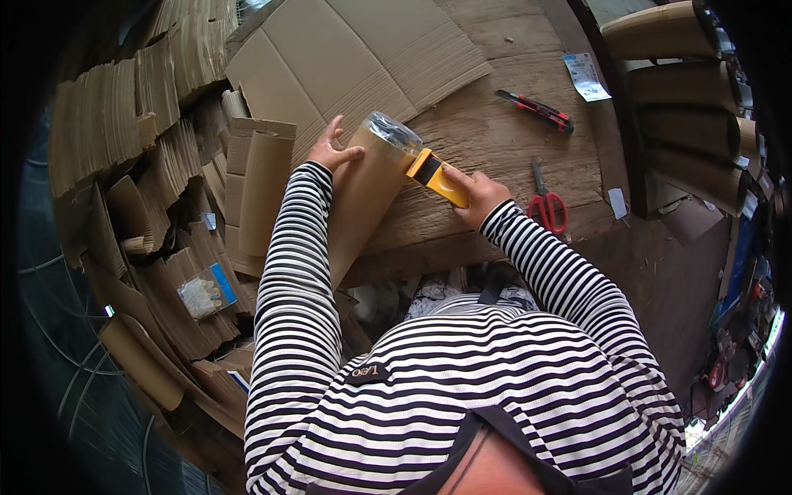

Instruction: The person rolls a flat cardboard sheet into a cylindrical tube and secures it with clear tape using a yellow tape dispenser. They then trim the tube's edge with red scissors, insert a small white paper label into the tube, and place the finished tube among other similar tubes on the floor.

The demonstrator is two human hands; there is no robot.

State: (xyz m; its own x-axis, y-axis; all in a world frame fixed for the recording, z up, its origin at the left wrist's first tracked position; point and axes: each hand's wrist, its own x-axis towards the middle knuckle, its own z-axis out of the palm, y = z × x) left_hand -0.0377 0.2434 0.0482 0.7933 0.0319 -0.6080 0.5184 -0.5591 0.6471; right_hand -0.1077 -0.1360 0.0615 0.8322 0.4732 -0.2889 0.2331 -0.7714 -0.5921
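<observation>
fingers [459, 176] of the right hand [485, 199] grasp a yellow tool [445, 186] just above frame centre; i see the left hand [332, 151] splayed against a brown roll [363, 198].

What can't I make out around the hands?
Head view:
Lower left side of the brown cardboard tube: behind the black-and-white striped left sleeve.
Grip of the yellow-and-black handheld tool: covered by the right hand.
Tube's interior: obscured by shiny clear plastic.
</observation>
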